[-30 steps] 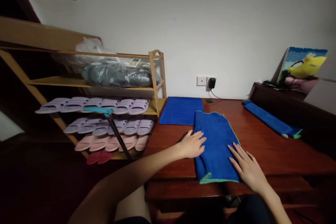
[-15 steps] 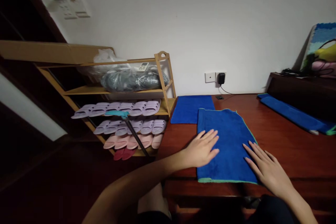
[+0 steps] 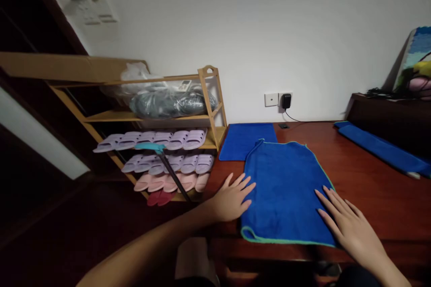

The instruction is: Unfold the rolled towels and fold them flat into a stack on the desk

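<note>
A blue towel with a green edge [image 3: 286,188] lies spread on the dark red wooden table [image 3: 370,188] in front of me. My left hand [image 3: 232,199] rests flat at the towel's left edge, fingers spread, holding nothing. My right hand [image 3: 350,224] lies flat on the towel's right front corner, fingers stretched out. A second blue towel [image 3: 247,140] lies folded flat behind the first, near the wall. A third blue towel [image 3: 384,149] lies rolled long at the right.
A wooden shoe rack [image 3: 205,112] with several pale slippers [image 3: 161,140] stands left of the table. A mop handle [image 3: 171,171] leans against it. A wall socket with a black charger [image 3: 286,100] sits behind the table. A dark raised shelf [image 3: 390,112] stands at right.
The towel is wider now, its left side spread out toward me and to the left. My left hand has slid left to the towel's edge. My right hand has shifted slightly nearer.
</note>
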The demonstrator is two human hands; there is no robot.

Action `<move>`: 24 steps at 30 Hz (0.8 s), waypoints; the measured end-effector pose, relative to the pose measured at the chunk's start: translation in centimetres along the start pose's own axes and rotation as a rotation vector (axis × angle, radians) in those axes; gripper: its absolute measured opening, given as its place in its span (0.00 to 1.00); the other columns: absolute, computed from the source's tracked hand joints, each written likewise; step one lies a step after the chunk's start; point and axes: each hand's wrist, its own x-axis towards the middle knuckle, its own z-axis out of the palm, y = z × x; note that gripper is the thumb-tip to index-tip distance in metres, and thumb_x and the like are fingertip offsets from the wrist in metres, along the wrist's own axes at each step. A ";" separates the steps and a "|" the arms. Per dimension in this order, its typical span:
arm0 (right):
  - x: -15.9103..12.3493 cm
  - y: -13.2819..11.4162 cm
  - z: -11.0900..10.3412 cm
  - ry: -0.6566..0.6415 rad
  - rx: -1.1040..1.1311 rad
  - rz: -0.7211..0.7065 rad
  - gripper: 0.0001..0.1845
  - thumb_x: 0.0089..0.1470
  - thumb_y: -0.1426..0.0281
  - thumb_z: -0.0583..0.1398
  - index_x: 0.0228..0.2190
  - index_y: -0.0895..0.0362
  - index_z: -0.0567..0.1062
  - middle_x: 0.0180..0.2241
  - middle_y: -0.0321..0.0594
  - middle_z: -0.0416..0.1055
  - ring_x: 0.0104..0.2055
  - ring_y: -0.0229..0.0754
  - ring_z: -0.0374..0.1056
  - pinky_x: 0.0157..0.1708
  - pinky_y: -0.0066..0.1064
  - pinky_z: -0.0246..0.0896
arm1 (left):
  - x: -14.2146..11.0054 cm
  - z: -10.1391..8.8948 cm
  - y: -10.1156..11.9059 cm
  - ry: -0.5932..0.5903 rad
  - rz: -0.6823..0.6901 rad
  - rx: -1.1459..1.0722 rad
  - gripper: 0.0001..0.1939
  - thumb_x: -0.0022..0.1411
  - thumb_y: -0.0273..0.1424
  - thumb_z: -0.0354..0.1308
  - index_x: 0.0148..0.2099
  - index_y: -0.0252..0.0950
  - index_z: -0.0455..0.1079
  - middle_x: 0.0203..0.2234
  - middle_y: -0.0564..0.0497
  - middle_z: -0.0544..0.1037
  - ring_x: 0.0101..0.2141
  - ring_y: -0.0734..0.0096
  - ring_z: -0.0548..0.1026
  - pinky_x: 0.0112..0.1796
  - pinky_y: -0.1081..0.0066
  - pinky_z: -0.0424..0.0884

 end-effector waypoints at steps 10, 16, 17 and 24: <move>-0.3 0.9 2.4 0.079 0.026 -0.049 0.34 0.58 0.48 0.45 0.63 0.41 0.46 0.64 0.31 0.46 0.64 0.45 0.48 0.59 0.46 0.47 | 0.8 -3.3 -3.3 0.001 -0.098 -0.096 0.34 0.68 0.49 0.32 0.69 0.38 0.33 0.66 0.48 0.35 0.64 0.61 0.32 0.60 0.50 0.37; 0.0 0.5 1.0 0.006 -0.005 -0.017 0.33 0.58 0.48 0.45 0.62 0.41 0.49 0.64 0.31 0.45 0.64 0.44 0.47 0.58 0.44 0.50 | 13.0 -2.2 -3.4 0.189 -0.145 0.026 0.31 0.68 0.45 0.34 0.68 0.34 0.43 0.66 0.46 0.42 0.65 0.64 0.37 0.61 0.54 0.34; 0.1 0.4 0.9 -0.004 -0.006 -0.009 0.32 0.58 0.49 0.45 0.62 0.41 0.49 0.64 0.31 0.45 0.64 0.44 0.47 0.58 0.44 0.50 | 14.5 -1.9 -4.0 0.195 -0.183 0.016 0.32 0.68 0.45 0.34 0.67 0.33 0.44 0.66 0.44 0.43 0.65 0.62 0.38 0.60 0.52 0.35; 0.7 -0.4 -0.6 -0.058 0.004 0.023 0.31 0.59 0.49 0.45 0.61 0.41 0.52 0.63 0.31 0.46 0.64 0.43 0.47 0.58 0.44 0.50 | 16.2 -0.3 -6.3 0.239 -0.286 -0.040 0.35 0.68 0.47 0.29 0.66 0.28 0.45 0.65 0.36 0.46 0.64 0.54 0.43 0.57 0.44 0.44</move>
